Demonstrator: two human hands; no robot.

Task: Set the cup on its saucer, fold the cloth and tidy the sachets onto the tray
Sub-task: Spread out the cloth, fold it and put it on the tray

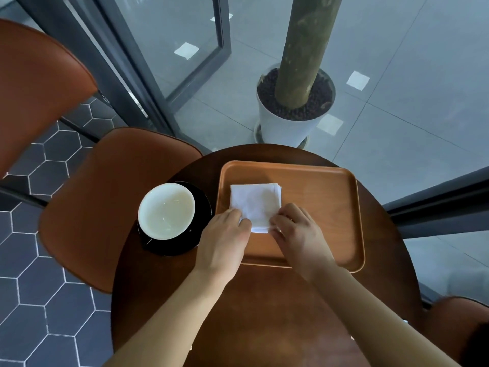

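While both bare forearms reach in from the near edge, the hands meet at the near side of a folded white cloth square (255, 205) lying on the left part of a rectangular orange-brown wooden tray (320, 186). The left hand (225, 239) rests its curled fingertips on the cloth's near left corner, thumb and forefinger close together at the edge; whether they pinch the fabric or merely press it flat, I cannot tell. The right hand (296, 231) has its fingers bent and nearly closed over the cloth's near right corner, again touching it, with the grip itself hidden under the knuckles. The cloth shows several layered edges at its far right corner, so it is already folded over.

The tray sits on the far half of a round dark brown wooden table (264, 313), its right part bare. Just left of the tray, a wide white-lined cup (166, 210) stands upright on a glossy black saucer (202, 200), apparently empty inside. No sachets can be made out.

Left of the table stands a rust-brown leather chair (105, 202), with a second one (37, 86) farther left. Beyond the table, a white round plant pot (288, 125) holding a thick greenish trunk stands on grey floor tiles.
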